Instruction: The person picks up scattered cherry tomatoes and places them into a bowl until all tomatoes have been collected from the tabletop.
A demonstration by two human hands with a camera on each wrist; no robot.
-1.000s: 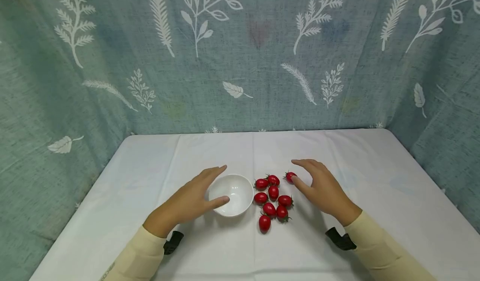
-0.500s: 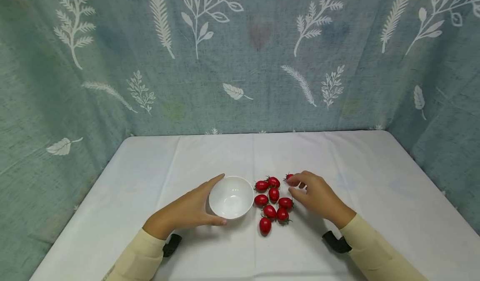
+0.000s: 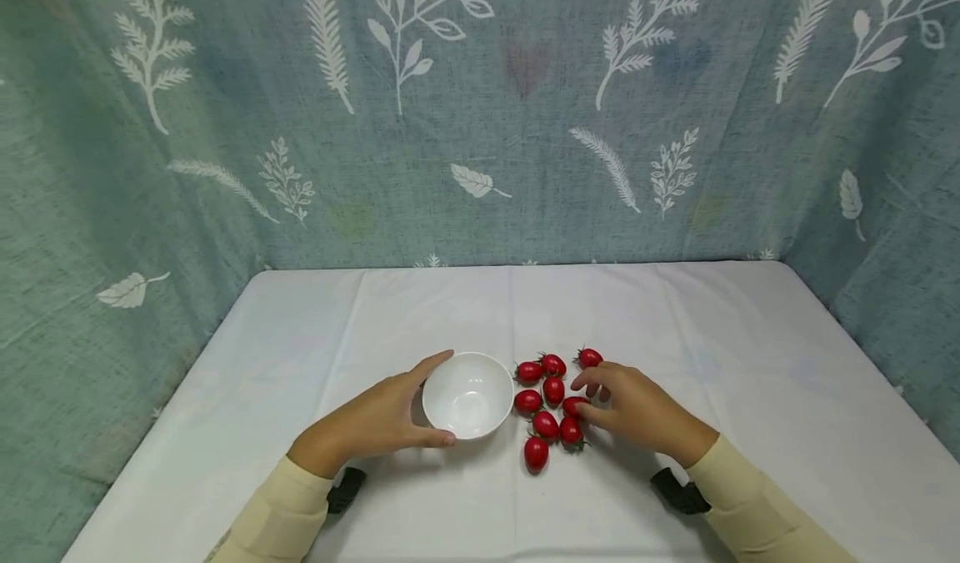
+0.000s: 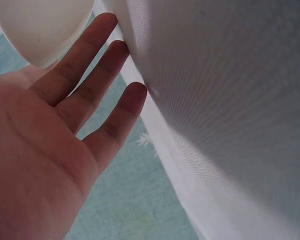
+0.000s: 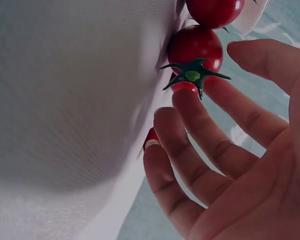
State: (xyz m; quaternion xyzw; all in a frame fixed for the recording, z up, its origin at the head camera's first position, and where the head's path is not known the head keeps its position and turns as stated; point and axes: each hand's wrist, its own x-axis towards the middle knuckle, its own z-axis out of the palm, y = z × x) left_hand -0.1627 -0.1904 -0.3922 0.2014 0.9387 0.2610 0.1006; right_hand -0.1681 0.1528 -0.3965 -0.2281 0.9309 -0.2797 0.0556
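Observation:
A white bowl (image 3: 468,396) stands on the table, left of the tomatoes. My left hand (image 3: 378,417) holds it from the left, index finger along the far side and thumb along the near side. In the left wrist view, the other fingers of the left hand (image 4: 65,120) extend below the bowl (image 4: 45,30). My right hand (image 3: 637,409) is at the right edge of several red cherry tomatoes (image 3: 553,390). Its thumb and fingers are spread around one cherry tomato (image 5: 196,47) with a green calyx, and the thumb tip stands slightly apart from it.
One cherry tomato (image 3: 589,358) lies just beyond my right hand, away from the cluster. The nearest cherry tomato (image 3: 536,454) lies at the front. A white cloth covers the table (image 3: 300,329), and a green leaf-patterned curtain (image 3: 480,113) rises behind it.
My left hand has come down around the bowl. My right hand has moved from the far cherry tomato toward me, to one at the cluster's right edge; the far one stays on the table.

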